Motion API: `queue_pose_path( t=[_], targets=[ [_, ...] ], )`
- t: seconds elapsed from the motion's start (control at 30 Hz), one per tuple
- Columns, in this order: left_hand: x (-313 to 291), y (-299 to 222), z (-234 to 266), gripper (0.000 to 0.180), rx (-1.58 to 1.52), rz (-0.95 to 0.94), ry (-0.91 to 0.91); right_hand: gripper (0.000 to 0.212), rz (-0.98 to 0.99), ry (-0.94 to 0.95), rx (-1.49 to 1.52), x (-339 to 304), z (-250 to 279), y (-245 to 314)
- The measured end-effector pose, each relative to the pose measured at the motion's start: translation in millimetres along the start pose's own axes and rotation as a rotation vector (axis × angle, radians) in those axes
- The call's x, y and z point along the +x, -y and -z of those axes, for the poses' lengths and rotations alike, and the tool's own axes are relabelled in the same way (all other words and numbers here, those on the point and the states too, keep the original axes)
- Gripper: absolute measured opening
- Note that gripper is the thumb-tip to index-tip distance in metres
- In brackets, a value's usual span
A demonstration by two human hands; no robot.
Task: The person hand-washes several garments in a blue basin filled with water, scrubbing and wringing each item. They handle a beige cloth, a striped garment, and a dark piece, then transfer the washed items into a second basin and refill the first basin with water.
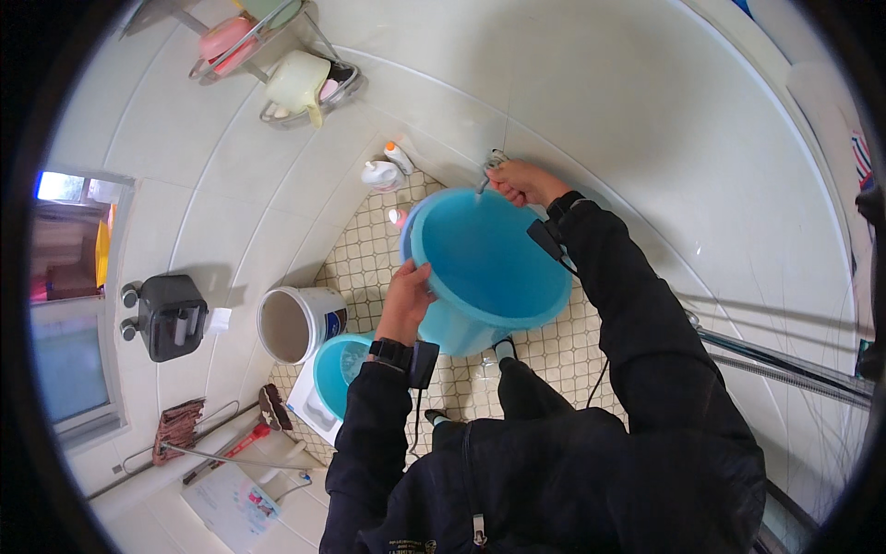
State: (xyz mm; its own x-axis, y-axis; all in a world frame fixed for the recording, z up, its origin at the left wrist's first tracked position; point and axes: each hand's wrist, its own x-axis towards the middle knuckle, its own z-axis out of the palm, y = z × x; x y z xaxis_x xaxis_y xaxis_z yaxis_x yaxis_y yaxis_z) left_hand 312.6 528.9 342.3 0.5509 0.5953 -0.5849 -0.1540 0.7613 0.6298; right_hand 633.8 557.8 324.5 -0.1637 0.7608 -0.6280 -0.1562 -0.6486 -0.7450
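A large light-blue bucket point(472, 334) stands tilted below a metal tap point(487, 172) on the wall. My left hand point(404, 297) grips its left rim, with the thumb over the edge. At the tap, my right hand point(526, 183) is closed around the handle, just above the bucket's far rim. Whether water runs from the spout is hard to make out. A bluish-purple rim point(406, 242) shows behind the bucket's left side.
Left of me are a white pail point(269, 325) and a turquoise basin point(325, 377). Bottles point(382, 175) stand in the far corner beneath a wire rack point(277, 113). A mop point(180, 427) and a black wall box point(175, 319) are further left. Metal pipes point(784, 365) run along the right wall.
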Motion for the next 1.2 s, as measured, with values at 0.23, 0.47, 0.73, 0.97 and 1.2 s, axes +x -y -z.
queue_pose_path(
  t=[0.23, 0.47, 0.73, 0.97, 1.2],
  targets=[
    [-4.9, 30.2, -32.1, 0.019, -0.128, -0.170, -0.126, 0.033, 0.049, 0.010, -0.003, -2.2, -0.6, 0.1],
    [-3.7, 49.9, -43.2, 0.021, -0.242, -0.375, -0.255, 0.036, -0.045, -0.098, -0.046, -12.0, -15.6, 12.5],
    [-5.9, 27.3, -21.4, 0.021, -0.032, -0.264, -0.165, 0.036, -0.058, -0.176, -0.064, -16.1, -23.7, 12.7],
    [-8.2, 12.4, 8.1, 0.027, -0.051, -0.127, -0.139, 0.038, -0.088, -0.314, 0.377, 4.8, -53.6, 12.2],
    [-40.2, 25.7, 25.2, 0.027, -0.028, -0.139, -0.123, 0.050, 0.147, -0.051, 0.275, -1.7, -45.2, -17.4]
  ],
)
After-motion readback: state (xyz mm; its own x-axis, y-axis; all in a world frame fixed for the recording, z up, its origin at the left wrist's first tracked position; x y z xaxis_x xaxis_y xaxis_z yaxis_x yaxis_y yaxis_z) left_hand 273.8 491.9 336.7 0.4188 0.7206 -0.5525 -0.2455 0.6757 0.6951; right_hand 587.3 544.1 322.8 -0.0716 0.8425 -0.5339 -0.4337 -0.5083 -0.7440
